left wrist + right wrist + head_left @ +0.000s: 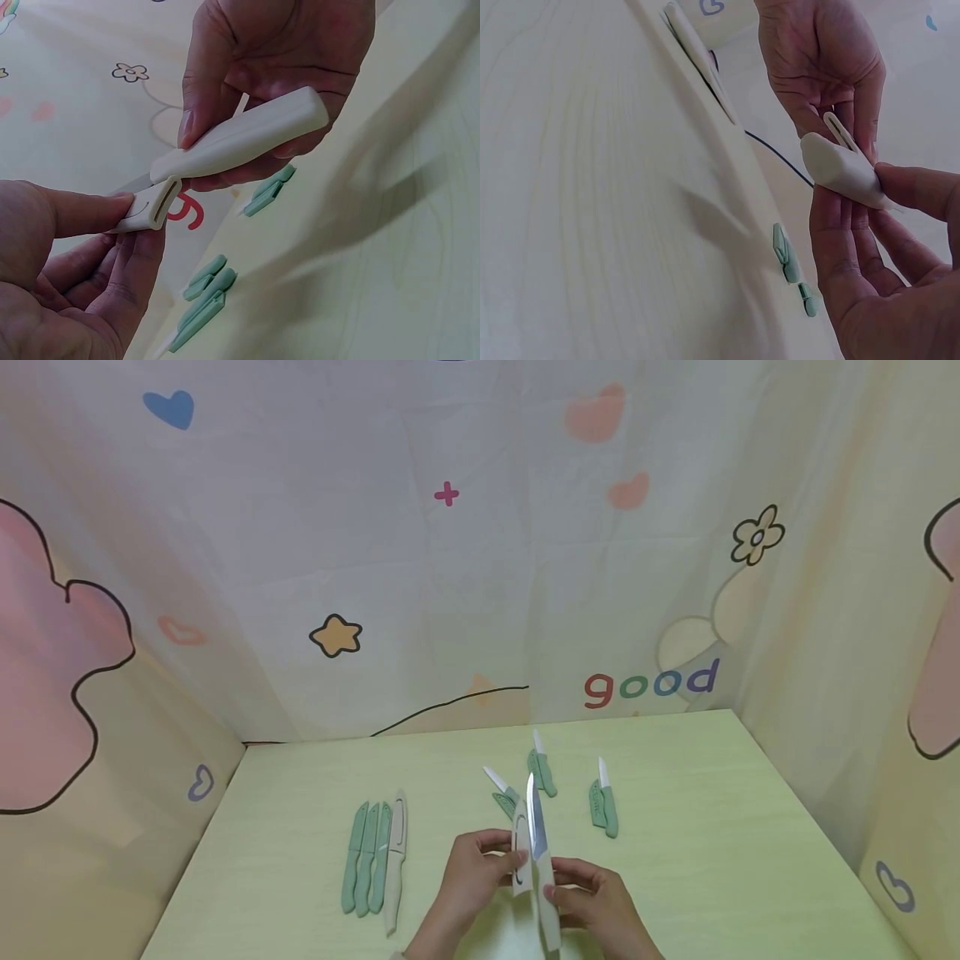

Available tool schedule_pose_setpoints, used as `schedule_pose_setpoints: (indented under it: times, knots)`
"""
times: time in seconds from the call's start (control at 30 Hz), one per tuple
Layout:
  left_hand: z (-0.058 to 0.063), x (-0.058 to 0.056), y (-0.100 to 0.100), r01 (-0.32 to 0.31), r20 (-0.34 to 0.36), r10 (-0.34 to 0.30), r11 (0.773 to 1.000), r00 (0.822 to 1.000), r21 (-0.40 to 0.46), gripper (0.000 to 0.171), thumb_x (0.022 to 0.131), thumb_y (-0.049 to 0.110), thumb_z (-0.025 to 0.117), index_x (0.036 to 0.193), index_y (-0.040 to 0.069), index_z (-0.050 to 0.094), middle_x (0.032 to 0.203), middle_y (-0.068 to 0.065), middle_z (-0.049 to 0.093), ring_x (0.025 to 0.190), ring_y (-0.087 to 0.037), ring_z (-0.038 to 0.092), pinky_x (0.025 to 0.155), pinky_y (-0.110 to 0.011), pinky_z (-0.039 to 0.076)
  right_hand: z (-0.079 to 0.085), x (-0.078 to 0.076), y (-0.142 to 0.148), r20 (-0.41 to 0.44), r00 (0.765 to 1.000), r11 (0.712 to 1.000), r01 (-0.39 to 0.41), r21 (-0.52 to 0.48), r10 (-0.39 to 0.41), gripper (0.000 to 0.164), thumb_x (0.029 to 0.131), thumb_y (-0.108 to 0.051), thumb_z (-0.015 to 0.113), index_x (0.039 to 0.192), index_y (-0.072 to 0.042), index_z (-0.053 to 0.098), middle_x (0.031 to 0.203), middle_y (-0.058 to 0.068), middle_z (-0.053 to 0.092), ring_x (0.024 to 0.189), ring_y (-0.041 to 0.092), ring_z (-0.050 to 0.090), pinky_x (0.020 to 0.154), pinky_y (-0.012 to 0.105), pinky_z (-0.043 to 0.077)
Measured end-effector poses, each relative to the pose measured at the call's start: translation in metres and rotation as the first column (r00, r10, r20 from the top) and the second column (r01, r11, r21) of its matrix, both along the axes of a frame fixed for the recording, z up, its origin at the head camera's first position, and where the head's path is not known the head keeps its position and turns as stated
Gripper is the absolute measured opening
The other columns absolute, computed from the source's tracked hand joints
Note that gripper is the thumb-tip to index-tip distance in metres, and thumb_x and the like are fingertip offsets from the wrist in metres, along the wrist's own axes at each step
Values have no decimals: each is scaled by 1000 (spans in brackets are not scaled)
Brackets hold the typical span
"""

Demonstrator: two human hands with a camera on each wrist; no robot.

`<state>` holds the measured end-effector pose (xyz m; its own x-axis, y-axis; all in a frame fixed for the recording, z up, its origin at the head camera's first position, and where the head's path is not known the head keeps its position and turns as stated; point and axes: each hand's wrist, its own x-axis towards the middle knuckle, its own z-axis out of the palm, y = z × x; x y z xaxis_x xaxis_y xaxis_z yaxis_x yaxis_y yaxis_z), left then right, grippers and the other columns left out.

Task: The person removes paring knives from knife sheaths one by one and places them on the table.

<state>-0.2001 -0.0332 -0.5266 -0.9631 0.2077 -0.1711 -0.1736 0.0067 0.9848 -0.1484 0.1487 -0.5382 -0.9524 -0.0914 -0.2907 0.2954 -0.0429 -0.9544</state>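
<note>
My right hand [600, 893] grips the cream handle [240, 139] of a knife [550, 902], whose bare metal blade points up and away. In my left hand [476, 877] a cream blade sheath [520, 818] is pinched between thumb and fingers. Knife and sheath stand side by side above the table, the blade outside the sheath. The left wrist view shows the slotted mouth of the sheath close beside the front end of the handle. Part of the blade is hidden behind the sheath there.
Left on the pale table [277, 860], several sheathed knives lie in a row: three green knives [367, 860] and a cream knife [395, 877]. Beyond the hands lie three bare green knives with their green sheaths alongside: one right [609, 814], one far [547, 772], one nearer [512, 794]. Printed curtains [465, 568] surround the table.
</note>
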Motion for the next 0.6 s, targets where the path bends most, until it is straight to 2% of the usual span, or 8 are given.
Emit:
schedule_pose_setpoints:
  times: [0.37,0.6]
  knots:
    - [-7,4,4,-5,31,5,1000,1000,4,23,80,6,75,103,3,71,92,-7,71,78,-20,66,67,-34,62,3,-1,0,8,999,999,33,-1,-33,50,85,-16,74,129,3,57,111,13,67,92,24,63,72,44,61]
    - [-11,8,6,-8,45,5,999,999,52,23,80,7,75,102,3,71,93,-9,71,79,-22,67,66,-36,62,3,-3,0,12,998,998,62,-12,-62,50,85,-16,74,128,2,58,109,13,67,92,25,64,72,44,61]
